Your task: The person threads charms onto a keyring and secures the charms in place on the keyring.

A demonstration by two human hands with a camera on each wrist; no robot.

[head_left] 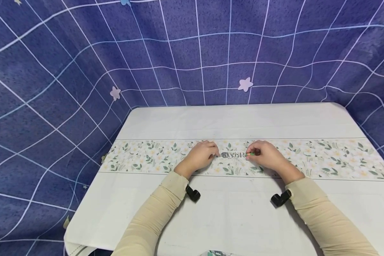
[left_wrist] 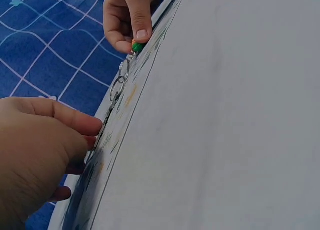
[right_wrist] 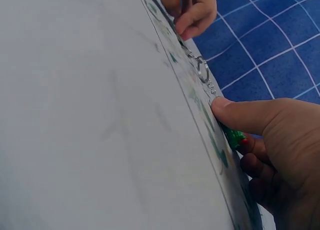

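Both hands hold a keychain stretched between them over the floral strip. My left hand (head_left: pixel 199 157) pinches a thin dark metal piece (left_wrist: pixel 104 130) at one end; its exact kind cannot be told. At the other end, a small green charm (right_wrist: pixel 234 137) with a bit of red and orange is gripped by my right hand (head_left: pixel 267 155), thumb on top. Between the hands, a silver key ring (left_wrist: pixel 117 88) and a short chain (right_wrist: pixel 211 86) link the two ends. Fingers hide part of the charm and of the metal piece.
A white-covered table (head_left: pixel 236 209) carries a floral strip (head_left: pixel 326 156) across its middle. Behind and to the left hangs a blue curtain (head_left: pixel 185 53) with a grid pattern and stars. A partly visible printed object (head_left: pixel 216 253) lies at the front edge.
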